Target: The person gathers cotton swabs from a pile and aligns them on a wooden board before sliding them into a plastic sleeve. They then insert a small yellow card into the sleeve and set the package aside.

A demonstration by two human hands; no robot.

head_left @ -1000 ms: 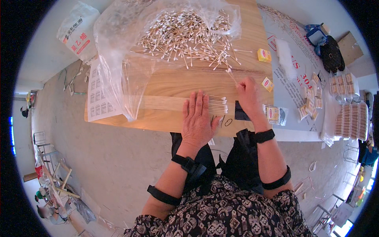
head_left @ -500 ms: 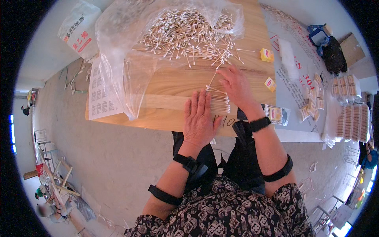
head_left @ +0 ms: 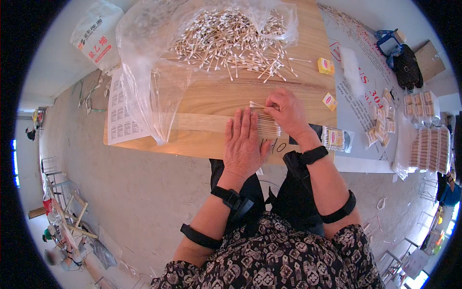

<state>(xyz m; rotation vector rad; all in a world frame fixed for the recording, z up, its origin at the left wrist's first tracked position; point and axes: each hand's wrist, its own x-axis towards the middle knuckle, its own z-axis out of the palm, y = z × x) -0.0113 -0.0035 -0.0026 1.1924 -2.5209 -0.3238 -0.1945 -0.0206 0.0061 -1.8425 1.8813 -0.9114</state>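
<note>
A row of cotton swabs (head_left: 269,126) lies side by side on the wooden table, between my two hands. My left hand (head_left: 243,144) rests flat at the row's left end, its fingers stretched out. At the far end of the row, my right hand (head_left: 288,113) pinches one cotton swab (head_left: 256,104) by its right part, and the white tip points left. Farther back, a large loose pile of cotton swabs (head_left: 226,38) spreads over clear plastic.
Clear plastic sheeting (head_left: 154,91) covers the table's left part, over a printed sheet (head_left: 120,115). Two small yellow-and-white boxes (head_left: 326,66) stand along the right edge. A packed bag of swabs (head_left: 334,138) lies beside my right wrist; stacked packs (head_left: 429,149) stand farther right.
My right hand has drawn back from the pile toward me. The swab in it has swung from a steep slant to nearly level, beside the row's far end.
</note>
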